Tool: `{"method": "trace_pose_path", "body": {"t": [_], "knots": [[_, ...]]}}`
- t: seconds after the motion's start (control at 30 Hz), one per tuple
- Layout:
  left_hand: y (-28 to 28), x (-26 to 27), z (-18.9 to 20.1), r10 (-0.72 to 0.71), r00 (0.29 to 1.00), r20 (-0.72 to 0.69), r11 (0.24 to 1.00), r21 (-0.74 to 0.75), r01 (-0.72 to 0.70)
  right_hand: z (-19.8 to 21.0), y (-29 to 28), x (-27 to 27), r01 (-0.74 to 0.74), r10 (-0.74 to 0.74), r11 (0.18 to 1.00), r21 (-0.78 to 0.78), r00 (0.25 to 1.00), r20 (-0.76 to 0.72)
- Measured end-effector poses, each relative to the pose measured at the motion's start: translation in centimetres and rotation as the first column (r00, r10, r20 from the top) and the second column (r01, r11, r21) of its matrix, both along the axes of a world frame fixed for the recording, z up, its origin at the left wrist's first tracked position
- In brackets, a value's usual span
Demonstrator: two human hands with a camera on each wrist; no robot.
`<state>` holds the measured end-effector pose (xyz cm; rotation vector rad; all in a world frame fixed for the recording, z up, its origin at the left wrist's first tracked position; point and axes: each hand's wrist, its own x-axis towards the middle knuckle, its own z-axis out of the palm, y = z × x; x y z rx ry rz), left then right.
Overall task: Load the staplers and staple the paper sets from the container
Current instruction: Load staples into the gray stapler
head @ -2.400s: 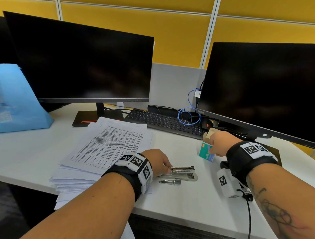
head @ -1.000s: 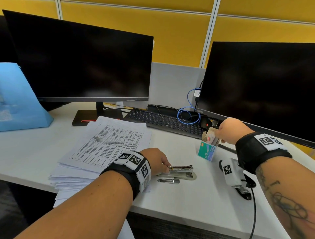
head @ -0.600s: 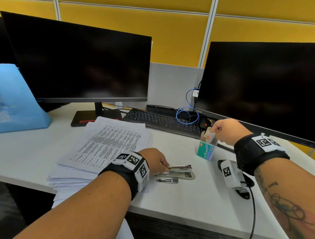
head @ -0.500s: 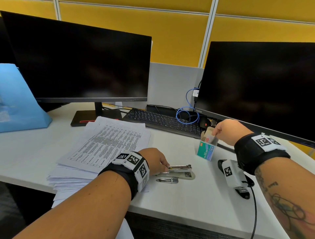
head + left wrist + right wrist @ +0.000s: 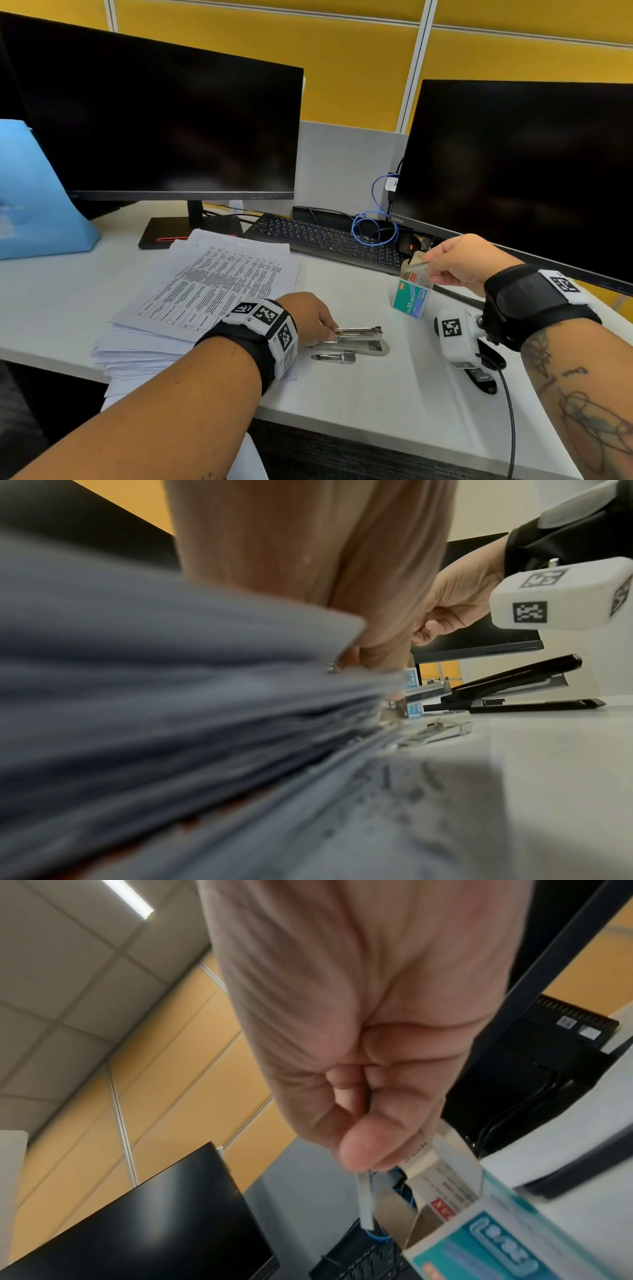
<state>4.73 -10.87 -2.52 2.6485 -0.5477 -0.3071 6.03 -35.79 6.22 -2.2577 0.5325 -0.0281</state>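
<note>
1. While I'm watching the head view, my left hand [image 5: 313, 317] is down on the white desk [image 5: 394, 394], fingers curled and pinching the back end of the small silver stapler [image 5: 356, 339], which lies flipped open with its top rail raised off the base.
2. Just in front of that stapler there's a loose little metal piece [image 5: 337, 357] lying flat on the desk; can't tell exactly what it is.
3. My right hand [image 5: 459, 262] is up off the desk, thumb and fingers pinching a thin strip of staples [image 5: 365, 1202] right at the open flap of the teal staple box [image 5: 411, 294]. The box stands upright on the desk, under the edge of the right monitor [image 5: 520, 164].
4. Over in the left wrist view a black stapler [image 5: 507, 688] sits on the desk to the right, mostly hidden under my right wrist in the head view.
5. A paper stack [image 5: 205, 291] lies under my left wrist, fanned out, printed table on the top sheet.
6. Behind all that: keyboard [image 5: 325, 236], left monitor [image 5: 154, 120], blue cable [image 5: 376, 222], and a blue bag [image 5: 37, 198] at far left.
</note>
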Motion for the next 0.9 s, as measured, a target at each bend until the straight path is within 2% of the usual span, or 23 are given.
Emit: {"method": "trace_pose_path", "body": {"t": [0.13,0.27,0.43,0.53,0.63,0.7,0.8,0.9], "knots": [[0.0,-0.1,0.0,0.001,1.0,0.005,1.0,0.001,-0.001,-0.8,0.6,-1.6,-0.118,0.101,0.981,0.151,0.988,0.117],[0.0,-0.3,0.2,-0.007,1.0,0.016,1.0,0.01,0.007,-2.2,1.3,-1.7,-0.248,0.237,0.962,0.116,0.966,0.099],[0.1,-0.4,0.3,-0.007,1.0,0.015,1.0,0.01,0.007,-2.8,1.2,-0.6,-0.139,0.131,0.988,0.067,0.985,0.109],[0.1,-0.4,0.3,-0.001,1.0,0.007,1.0,-0.004,0.001,-2.6,0.6,-0.3,-0.06,0.062,0.997,0.038,0.997,-0.051],[0.1,-0.4,0.4,-0.004,1.0,0.005,1.0,0.002,0.004,-2.7,0.7,-0.6,-0.069,0.073,0.997,0.026,0.964,-0.255],[0.0,-0.5,0.5,-0.011,1.0,0.009,1.0,0.011,0.011,-3.2,0.6,-0.6,-0.086,0.083,0.996,0.003,0.955,-0.283],[0.0,-0.6,0.6,-0.022,1.0,0.007,0.999,0.023,0.022,-3.3,0.5,-0.6,-0.12,0.114,0.993,-0.021,0.976,-0.185],[0.0,-0.5,0.6,-0.019,1.0,0.012,1.0,0.022,0.019,-3.1,0.9,-1.0,-0.169,0.171,0.983,0.078,0.985,-0.026]]}}
